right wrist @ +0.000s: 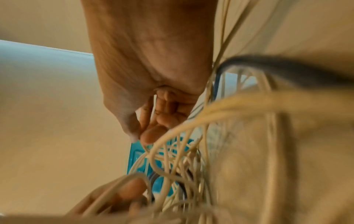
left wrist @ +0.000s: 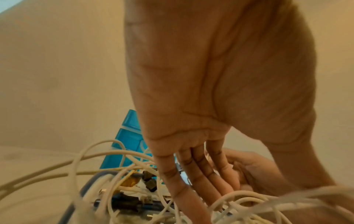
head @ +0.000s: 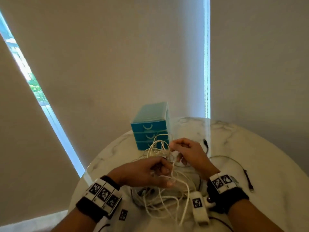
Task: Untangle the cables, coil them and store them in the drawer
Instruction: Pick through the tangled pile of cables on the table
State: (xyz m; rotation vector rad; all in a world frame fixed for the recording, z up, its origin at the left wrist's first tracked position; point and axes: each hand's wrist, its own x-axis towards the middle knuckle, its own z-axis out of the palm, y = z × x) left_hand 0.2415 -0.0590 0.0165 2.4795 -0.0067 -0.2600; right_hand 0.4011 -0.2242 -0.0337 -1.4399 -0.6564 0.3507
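- Head view: a knot of white cables lies on the round marble table, lifted partly off it between both hands.
- Left hand has its fingers curled round several white strands, thumb underneath; the left wrist view shows the fingers reaching down into the loops.
- Right hand pinches one white strand between thumb and forefinger, seen closely in the right wrist view, with the other fingers loosely bent.
- Blue drawer unit stands just behind the tangle at the table's far edge, its three drawers pushed in; cable loops rise in front of the lower two.
- Black cable lies on the table to the right, apart from the white knot.
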